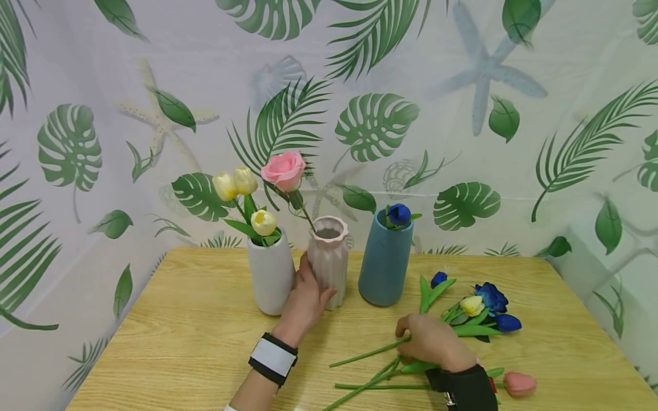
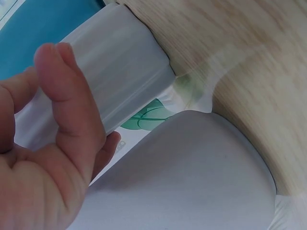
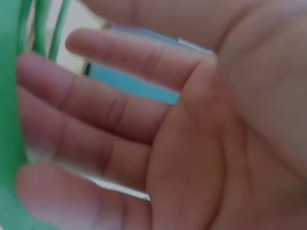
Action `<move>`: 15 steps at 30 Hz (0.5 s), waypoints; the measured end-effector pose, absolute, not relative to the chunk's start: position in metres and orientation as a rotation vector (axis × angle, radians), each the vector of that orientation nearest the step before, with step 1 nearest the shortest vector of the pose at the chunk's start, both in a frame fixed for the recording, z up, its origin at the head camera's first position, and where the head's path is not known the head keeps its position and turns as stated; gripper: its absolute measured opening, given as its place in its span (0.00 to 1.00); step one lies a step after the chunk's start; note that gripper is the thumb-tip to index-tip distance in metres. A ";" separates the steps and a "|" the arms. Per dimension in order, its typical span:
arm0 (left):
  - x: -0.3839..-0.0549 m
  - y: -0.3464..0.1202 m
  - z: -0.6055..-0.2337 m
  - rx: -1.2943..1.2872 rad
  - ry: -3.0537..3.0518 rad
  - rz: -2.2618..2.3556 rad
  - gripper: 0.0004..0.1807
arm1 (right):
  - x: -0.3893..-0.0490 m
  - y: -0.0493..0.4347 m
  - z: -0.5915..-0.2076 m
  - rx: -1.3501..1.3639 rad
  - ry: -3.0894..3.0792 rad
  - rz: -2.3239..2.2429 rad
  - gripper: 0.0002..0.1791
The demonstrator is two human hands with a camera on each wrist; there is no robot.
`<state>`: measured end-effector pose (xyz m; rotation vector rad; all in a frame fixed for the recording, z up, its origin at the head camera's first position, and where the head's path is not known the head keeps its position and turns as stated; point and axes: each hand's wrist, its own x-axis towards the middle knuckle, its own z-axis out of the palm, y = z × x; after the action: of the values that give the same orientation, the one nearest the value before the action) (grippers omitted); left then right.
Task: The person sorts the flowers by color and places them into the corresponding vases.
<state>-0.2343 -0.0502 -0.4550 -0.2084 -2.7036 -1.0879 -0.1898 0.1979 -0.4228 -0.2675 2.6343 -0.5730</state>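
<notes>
My left hand (image 1: 305, 299) grips the lower body of a ribbed pink vase (image 1: 329, 260) that holds a pink rose (image 1: 284, 170). In the left wrist view the thumb (image 2: 72, 96) lies against the ribbed vase (image 2: 120, 72), beside a white vase (image 2: 192, 172). My right hand (image 1: 429, 342) rests over loose green stems (image 1: 365, 355) on the wooden table (image 1: 180, 342). The right wrist view shows its palm (image 3: 192, 134) empty with relaxed fingers, and the stems (image 3: 12, 110) at the fingertips.
The white vase (image 1: 269, 277) with yellow tulips (image 1: 244, 182) touches the pink one on its left. A blue vase (image 1: 385, 265) with a blue flower (image 1: 398, 214) stands to the right. Loose flowers lie at right: blue rose (image 1: 492, 295), yellow tulip (image 1: 472, 305), pink tulip (image 1: 520, 384). A leaf-print curtain hangs behind.
</notes>
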 end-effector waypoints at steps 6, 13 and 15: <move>-0.234 -0.051 -0.456 -0.232 -2.693 -1.048 0.50 | -0.191 0.193 -0.423 -0.286 2.564 -0.644 0.09; -0.234 -0.051 -0.457 -0.246 -2.687 -1.019 0.50 | -0.192 0.194 -0.427 -0.252 2.567 -0.622 0.09; -0.234 -0.051 -0.457 -0.247 -2.683 -1.013 0.50 | -0.192 0.194 -0.429 -0.262 2.582 -0.617 0.08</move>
<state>-0.2341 -0.0508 -0.4569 -0.2469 -2.6830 -1.0134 -0.1920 0.1936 -0.4288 -0.2623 2.5818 -0.6166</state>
